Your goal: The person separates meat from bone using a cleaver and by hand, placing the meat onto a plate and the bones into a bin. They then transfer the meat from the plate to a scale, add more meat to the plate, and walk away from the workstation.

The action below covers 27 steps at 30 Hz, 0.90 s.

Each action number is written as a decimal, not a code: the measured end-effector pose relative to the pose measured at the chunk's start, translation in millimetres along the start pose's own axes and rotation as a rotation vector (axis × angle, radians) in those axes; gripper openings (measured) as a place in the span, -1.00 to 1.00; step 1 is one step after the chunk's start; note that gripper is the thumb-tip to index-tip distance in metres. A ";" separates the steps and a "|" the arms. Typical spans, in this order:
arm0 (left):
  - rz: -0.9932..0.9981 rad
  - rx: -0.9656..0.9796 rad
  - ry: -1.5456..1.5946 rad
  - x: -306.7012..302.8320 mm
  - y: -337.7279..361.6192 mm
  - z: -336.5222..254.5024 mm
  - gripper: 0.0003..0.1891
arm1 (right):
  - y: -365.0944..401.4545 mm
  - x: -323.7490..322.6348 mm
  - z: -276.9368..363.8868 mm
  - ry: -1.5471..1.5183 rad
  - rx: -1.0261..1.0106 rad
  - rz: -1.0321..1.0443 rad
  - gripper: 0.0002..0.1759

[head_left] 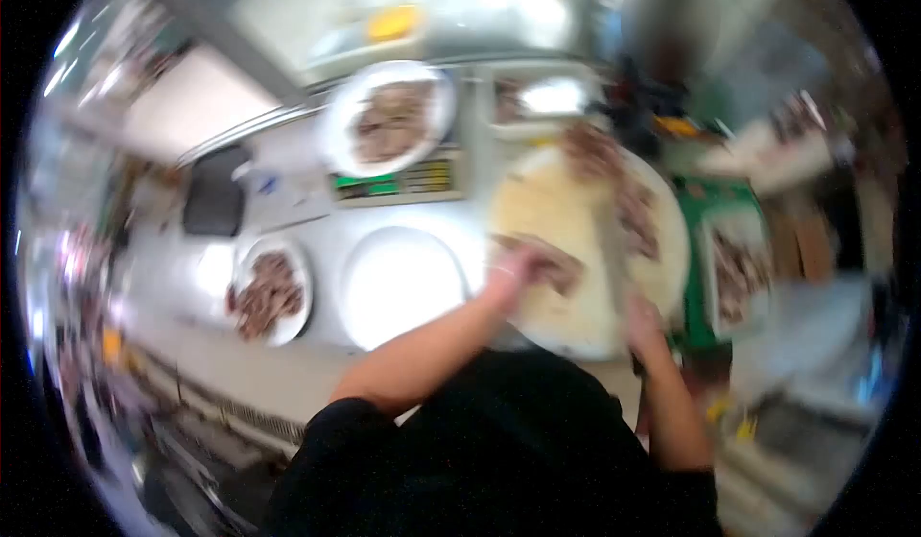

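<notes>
On a round cream cutting board (523, 201), my left hand (513, 270) is closed on a piece of meat (556, 268); blur hides the fingertips. My right hand (645, 326), at the board's near right edge, is wrapped round the handle of a cleaver (610, 244). Its blurred blade points away from me over the board, to the right of the held piece. More chopped meat (638, 215) lies beyond the blade, along the board's far and right side.
A plate of meat (338, 105) sits on a scale (413, 180). Left of the board are a white round plate (403, 283) and another plate of meat (305, 292). A tray (499, 132) stands behind the board; a green crate (698, 287) holding a meat tray (739, 268) is at right.
</notes>
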State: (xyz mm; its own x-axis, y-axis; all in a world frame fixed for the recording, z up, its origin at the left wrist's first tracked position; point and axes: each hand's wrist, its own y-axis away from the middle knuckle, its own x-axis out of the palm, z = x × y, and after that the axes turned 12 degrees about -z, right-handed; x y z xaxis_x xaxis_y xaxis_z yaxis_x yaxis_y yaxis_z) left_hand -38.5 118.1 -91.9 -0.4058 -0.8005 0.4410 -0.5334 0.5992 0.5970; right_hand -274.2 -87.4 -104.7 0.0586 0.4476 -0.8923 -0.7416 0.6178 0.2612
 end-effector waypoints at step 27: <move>-0.197 1.141 -1.466 5.6 -7.8 22.9 -0.80 | -81.6 18.9 -50.8 -0.958 0.057 0.082 -0.34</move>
State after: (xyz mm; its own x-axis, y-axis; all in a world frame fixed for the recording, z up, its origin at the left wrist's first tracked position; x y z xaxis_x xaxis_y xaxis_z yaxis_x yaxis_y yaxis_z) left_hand -53.6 109.1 -109.4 -0.1876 -0.5788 -0.7936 -0.5710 0.7217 -0.3914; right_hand -246.4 -162.2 -161.6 0.5474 0.8131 -0.1980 -0.7356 0.5803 0.3494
